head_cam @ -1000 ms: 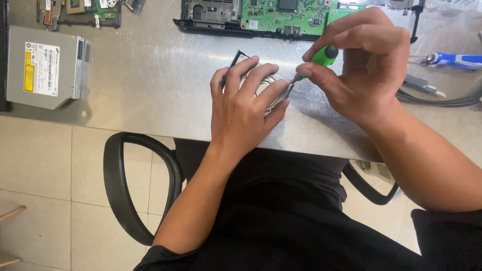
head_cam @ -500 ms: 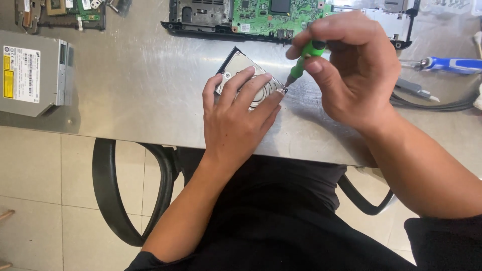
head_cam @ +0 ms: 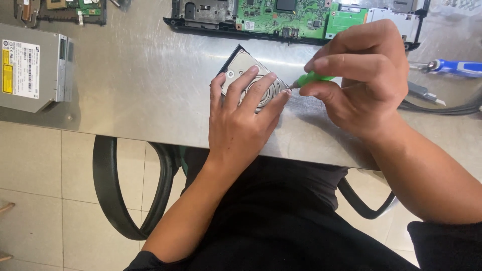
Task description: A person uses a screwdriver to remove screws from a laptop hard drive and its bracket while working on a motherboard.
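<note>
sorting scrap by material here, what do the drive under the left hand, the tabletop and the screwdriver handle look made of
Drive: bare silver metal lid with a stamped ring, in a black frame; likely aluminium.
Tabletop: brushed sheet metal, dull glare and fine scratches; probably stainless steel.
Screwdriver handle: bright green, smooth, looks like plastic; mostly hidden by the right hand. The left hand covers much of the drive.

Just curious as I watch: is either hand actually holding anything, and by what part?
The right hand pinches a green-handled screwdriver by its handle. The left hand grips nothing; it lies flat on the hard drive.
</note>
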